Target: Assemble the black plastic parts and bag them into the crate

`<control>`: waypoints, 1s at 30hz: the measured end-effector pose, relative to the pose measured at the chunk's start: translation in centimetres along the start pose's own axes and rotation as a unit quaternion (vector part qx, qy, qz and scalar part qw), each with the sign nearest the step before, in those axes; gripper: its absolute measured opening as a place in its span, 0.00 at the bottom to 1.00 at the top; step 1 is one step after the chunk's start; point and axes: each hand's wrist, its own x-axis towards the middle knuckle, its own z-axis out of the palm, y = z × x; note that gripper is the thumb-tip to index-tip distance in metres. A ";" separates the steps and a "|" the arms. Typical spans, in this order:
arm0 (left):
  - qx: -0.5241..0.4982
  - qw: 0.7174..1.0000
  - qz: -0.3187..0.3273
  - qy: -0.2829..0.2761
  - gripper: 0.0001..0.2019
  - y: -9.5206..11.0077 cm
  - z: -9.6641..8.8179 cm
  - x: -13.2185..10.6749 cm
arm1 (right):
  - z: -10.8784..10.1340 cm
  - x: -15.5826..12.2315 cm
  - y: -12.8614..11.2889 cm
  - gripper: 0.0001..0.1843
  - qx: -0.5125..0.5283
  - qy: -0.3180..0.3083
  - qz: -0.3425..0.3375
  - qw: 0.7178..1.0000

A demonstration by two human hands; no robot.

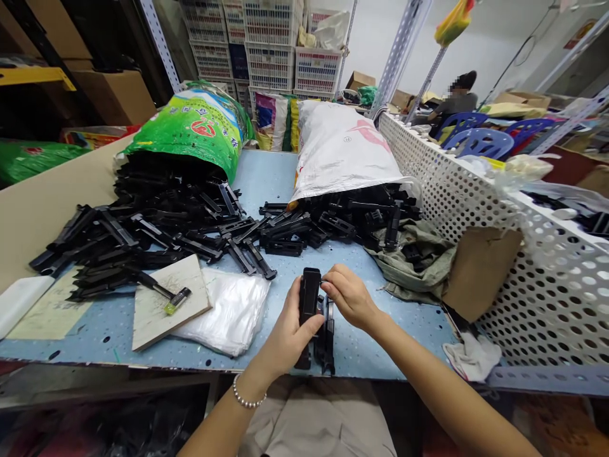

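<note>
My left hand point(288, 333) grips a long black plastic part point(309, 298) and holds it upright over the near edge of the blue table point(266, 184). My right hand point(349, 296) pinches at the top right side of that part; what sits between its fingertips is too small to make out. A second black part point(327, 336) lies under my hands. A bead bracelet point(245, 397) is on my left wrist.
Two heaps of black plastic parts spill from a green sack point(200, 124) and a white sack point(340, 149). A hammer point(162, 292) lies on a board point(164, 301) beside a clear plastic bag point(231, 311). A white perforated panel point(523, 279) borders the right. A person sits far back.
</note>
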 end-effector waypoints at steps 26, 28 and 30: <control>-0.073 0.994 -0.013 -0.080 0.26 -2.4 -1.0 1.6 | -0.4 0.5 -2.2 0.13 0.008 0.000 0.083 0.996; -0.017 0.997 0.001 -0.081 0.22 -1.3 -1.4 1.4 | -1.2 0.7 -2.7 0.12 0.027 -0.059 0.093 0.994; 0.052 0.997 0.034 -0.052 0.25 -0.4 -2.0 1.0 | -2.0 0.9 -2.9 0.12 0.053 -0.097 0.095 0.989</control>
